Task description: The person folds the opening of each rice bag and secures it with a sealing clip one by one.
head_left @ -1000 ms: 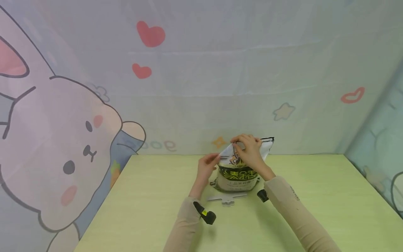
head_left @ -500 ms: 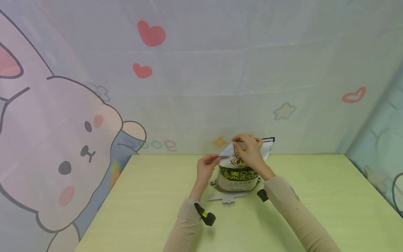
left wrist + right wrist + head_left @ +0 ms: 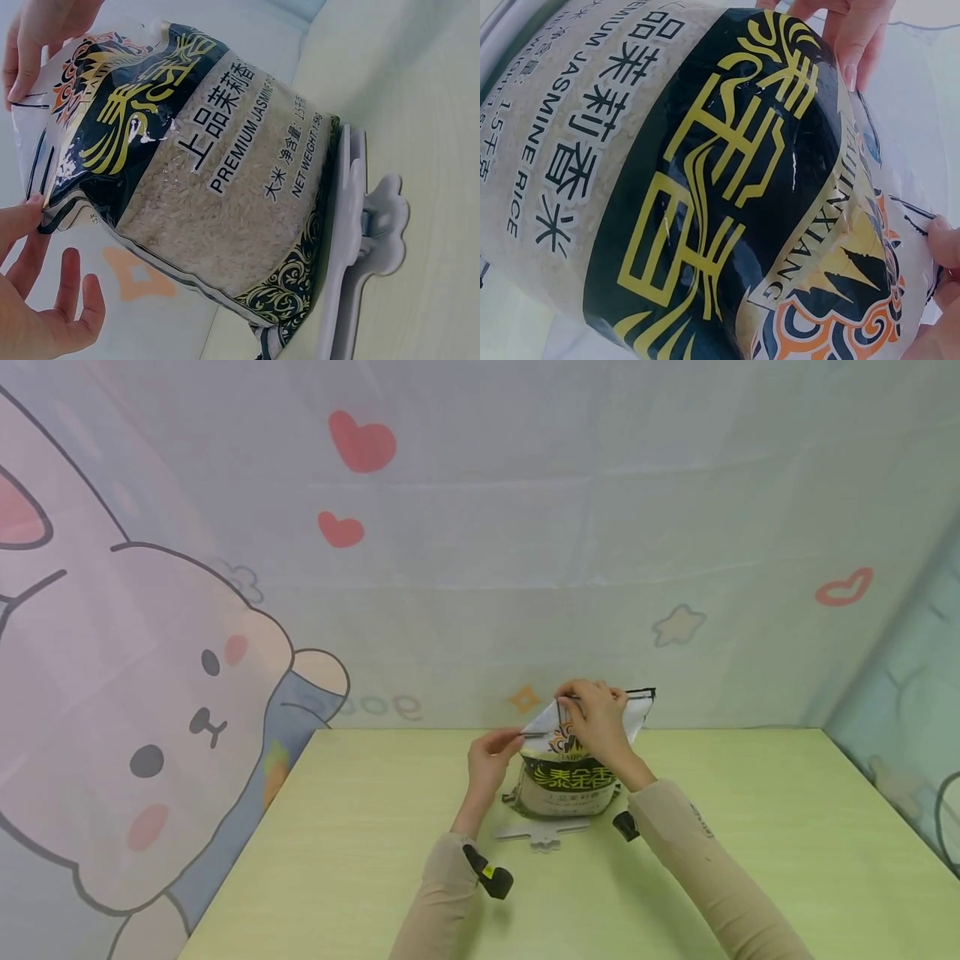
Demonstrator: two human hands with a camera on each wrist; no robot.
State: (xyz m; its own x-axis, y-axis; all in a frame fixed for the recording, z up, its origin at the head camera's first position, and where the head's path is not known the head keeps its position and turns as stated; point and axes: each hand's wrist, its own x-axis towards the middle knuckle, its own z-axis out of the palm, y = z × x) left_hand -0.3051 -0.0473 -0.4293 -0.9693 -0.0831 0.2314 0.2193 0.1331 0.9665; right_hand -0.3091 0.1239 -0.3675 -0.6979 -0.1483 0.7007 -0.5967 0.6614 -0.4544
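Note:
A bag of jasmine rice stands upright on the table, its clear lower part full of white grains. My left hand pinches the upper left corner of the bag between thumb and fingertips, the other fingers spread apart in the left wrist view. Higher up, my right hand grips the top edge of the bag near its middle, thumb in front. The white top slants down from the right hand to the left one. A light grey sealing clip lies on the table right in front of the bag's base.
The pale yellow-green table meets a cloth backdrop printed with a rabbit, hearts and stars close behind the bag. Black wrist cameras stick out from both sleeves, the left one over the table in front of the clip.
Both hands keep their hold on the bag's top with barely any movement. The clip stays where it was.

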